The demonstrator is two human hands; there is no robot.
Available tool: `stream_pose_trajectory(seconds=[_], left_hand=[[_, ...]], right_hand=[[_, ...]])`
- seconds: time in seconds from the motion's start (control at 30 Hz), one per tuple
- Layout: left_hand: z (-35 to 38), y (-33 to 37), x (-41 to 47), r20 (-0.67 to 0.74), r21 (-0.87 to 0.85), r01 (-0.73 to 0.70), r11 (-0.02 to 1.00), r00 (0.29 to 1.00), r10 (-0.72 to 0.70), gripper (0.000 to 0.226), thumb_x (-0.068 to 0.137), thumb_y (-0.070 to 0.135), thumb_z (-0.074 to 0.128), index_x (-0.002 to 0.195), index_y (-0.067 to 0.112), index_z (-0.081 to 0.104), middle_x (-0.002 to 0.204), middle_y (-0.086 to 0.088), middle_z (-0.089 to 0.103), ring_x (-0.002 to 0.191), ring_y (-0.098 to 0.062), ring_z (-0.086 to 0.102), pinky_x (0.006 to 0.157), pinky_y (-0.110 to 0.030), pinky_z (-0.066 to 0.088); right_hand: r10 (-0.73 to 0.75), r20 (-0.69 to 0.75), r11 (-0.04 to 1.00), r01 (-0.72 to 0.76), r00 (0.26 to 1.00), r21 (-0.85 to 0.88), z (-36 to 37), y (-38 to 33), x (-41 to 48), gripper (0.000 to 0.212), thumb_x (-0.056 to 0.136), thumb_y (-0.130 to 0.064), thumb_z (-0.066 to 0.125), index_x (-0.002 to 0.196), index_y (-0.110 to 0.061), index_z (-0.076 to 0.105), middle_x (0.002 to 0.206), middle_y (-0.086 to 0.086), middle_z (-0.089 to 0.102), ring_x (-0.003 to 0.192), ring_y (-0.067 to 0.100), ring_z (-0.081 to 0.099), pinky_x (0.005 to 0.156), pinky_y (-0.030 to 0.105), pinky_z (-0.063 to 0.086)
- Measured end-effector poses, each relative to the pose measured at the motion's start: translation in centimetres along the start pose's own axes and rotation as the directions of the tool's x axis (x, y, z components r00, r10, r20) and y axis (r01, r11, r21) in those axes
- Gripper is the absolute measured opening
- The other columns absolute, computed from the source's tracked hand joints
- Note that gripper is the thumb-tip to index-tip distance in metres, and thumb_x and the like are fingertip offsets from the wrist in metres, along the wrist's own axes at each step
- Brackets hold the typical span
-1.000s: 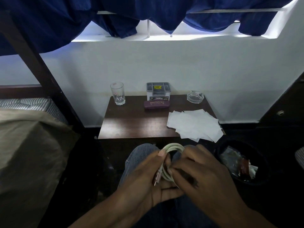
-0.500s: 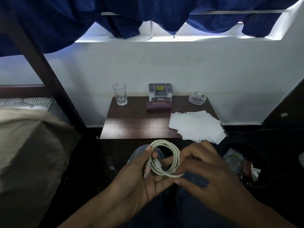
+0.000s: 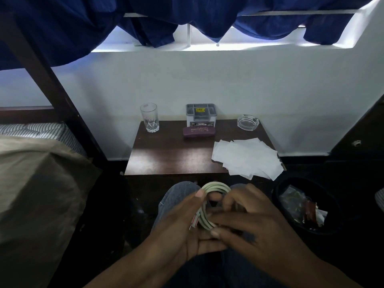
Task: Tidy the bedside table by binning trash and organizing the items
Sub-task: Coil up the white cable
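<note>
I hold the coiled white cable (image 3: 216,186) over my knees, just below the table's (image 3: 170,156) front edge. My left hand (image 3: 180,229) cradles the coil, thumb curled over it. My right hand (image 3: 259,223) pinches the loops from the other side. A glass (image 3: 149,117) stands at the table's back left corner, and white paper sheets (image 3: 247,159) lie at its front right corner.

The right hand (image 3: 255,223) has closed back over the white cable coil (image 3: 216,187), squeezing its loop narrower.
</note>
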State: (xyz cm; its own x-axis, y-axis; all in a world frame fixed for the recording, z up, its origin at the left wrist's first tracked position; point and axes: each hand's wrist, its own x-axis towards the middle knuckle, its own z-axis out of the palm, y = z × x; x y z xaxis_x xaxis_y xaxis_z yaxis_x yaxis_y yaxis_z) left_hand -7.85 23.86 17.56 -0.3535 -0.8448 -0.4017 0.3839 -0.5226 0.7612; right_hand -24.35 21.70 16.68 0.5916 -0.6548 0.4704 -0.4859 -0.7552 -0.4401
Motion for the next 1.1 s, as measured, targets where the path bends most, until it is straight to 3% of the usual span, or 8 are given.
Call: stream_pose_trajectory(seconds=[0.07,0.17,0.37,0.47,0.73,0.9,1.0,1.1], left_hand=[[-0.2,0.2,0.1,-0.013,-0.021,-0.007,1.0,1.0,0.006,0.047,0.08,0.041,0.046,0.111,0.009,0.063,0.097,-0.015,0.071,0.076,-0.027,0.07,0.075,-0.042,0.059],[-0.4,0.4,0.2,0.004,-0.008,0.003,1.0,1.0,-0.003,0.056,0.079,0.044,0.042,0.117,0.005,0.058,0.103,-0.018,0.071,0.084,-0.036,0.071,0.071,-0.038,0.059],[-0.3,0.3,-0.2,0.095,0.031,-0.026,0.999,0.995,0.023,0.032,0.083,0.024,0.065,0.111,0.011,0.057,0.1,-0.016,0.072,0.086,-0.035,0.07,0.062,-0.033,0.058],[-0.8,0.2,-0.1,0.118,0.066,-0.046,0.997,0.992,0.038,0.049,0.072,0.0,0.062,0.119,0.012,0.055,0.105,-0.016,0.071,0.09,-0.035,0.07,0.065,-0.031,0.058],[-0.5,0.3,0.2,-0.069,0.195,-0.151,0.969,0.984,0.167,0.037,0.08,-0.005,0.06,0.109,0.018,0.063,0.096,0.0,0.075,0.081,-0.017,0.072,0.06,-0.026,0.057],[-1.6,0.1,0.8,-0.167,0.393,-0.299,0.87,0.907,0.387,0.046,0.077,-0.011,0.063,0.105,0.026,0.065,0.091,0.001,0.074,0.076,-0.017,0.072,0.058,-0.024,0.055],[-2.0,0.5,0.9,-0.136,0.495,-0.34,0.799,0.879,0.458,0.052,0.074,-0.003,0.07,0.108,0.036,0.063,0.096,-0.007,0.072,0.089,-0.022,0.07,0.075,-0.033,0.058],[-2.2,0.6,1.0,-0.171,0.35,-0.307,0.885,0.908,0.382,0.052,0.07,0.015,0.068,0.119,0.029,0.055,0.095,-0.012,0.072,0.086,-0.025,0.072,0.079,-0.042,0.057]], right_hand=[[0.071,-0.051,0.997,-0.07,0.996,0.023,-0.4,-0.2,0.2,0.027,0.091,-0.047,0.048,0.103,-0.032,0.067,0.091,-0.016,0.048,0.082,0.009,0.051,0.067,0.029,0.046],[0.345,-0.154,0.91,-0.289,0.926,0.298,-1.2,0.1,0.5,0.026,0.082,-0.042,0.056,0.1,-0.029,0.069,0.091,-0.013,0.054,0.083,0.006,0.057,0.072,0.011,0.043],[0.639,0.227,0.444,-0.593,0.735,0.672,-1.8,0.2,1.1,0.024,0.067,-0.038,0.068,0.079,-0.018,0.074,0.08,0.012,0.07,0.068,0.008,0.062,0.057,0.014,0.045],[0.623,0.243,0.44,-0.59,0.744,0.677,-2.0,0.3,1.1,0.021,0.067,-0.032,0.074,0.079,-0.015,0.073,0.072,0.008,0.067,0.063,0.006,0.056,0.053,0.016,0.043],[0.669,0.194,0.432,-0.588,0.717,0.683,-1.6,0.3,1.0,0.027,0.061,-0.033,0.067,0.075,-0.01,0.071,0.065,0.009,0.063,0.055,0.008,0.053,0.047,0.02,0.043],[0.655,0.313,0.29,-0.612,0.687,0.736,-1.1,0.0,0.9,0.015,0.07,-0.012,0.068,0.068,0.003,0.065,0.059,0.011,0.061,0.05,0.016,0.058,0.045,0.023,0.049],[0.665,0.317,0.271,-0.613,0.677,0.742,-0.7,0.1,0.8,0.01,0.076,-0.004,0.066,0.069,0.002,0.067,0.059,0.01,0.064,0.05,0.017,0.06,0.047,0.025,0.052],[0.686,0.301,0.274,-0.618,0.662,0.737,-0.5,0.5,0.7,0.008,0.08,-0.001,0.064,0.075,-0.002,0.069,0.061,0.009,0.064,0.052,0.017,0.06,0.05,0.026,0.054]])
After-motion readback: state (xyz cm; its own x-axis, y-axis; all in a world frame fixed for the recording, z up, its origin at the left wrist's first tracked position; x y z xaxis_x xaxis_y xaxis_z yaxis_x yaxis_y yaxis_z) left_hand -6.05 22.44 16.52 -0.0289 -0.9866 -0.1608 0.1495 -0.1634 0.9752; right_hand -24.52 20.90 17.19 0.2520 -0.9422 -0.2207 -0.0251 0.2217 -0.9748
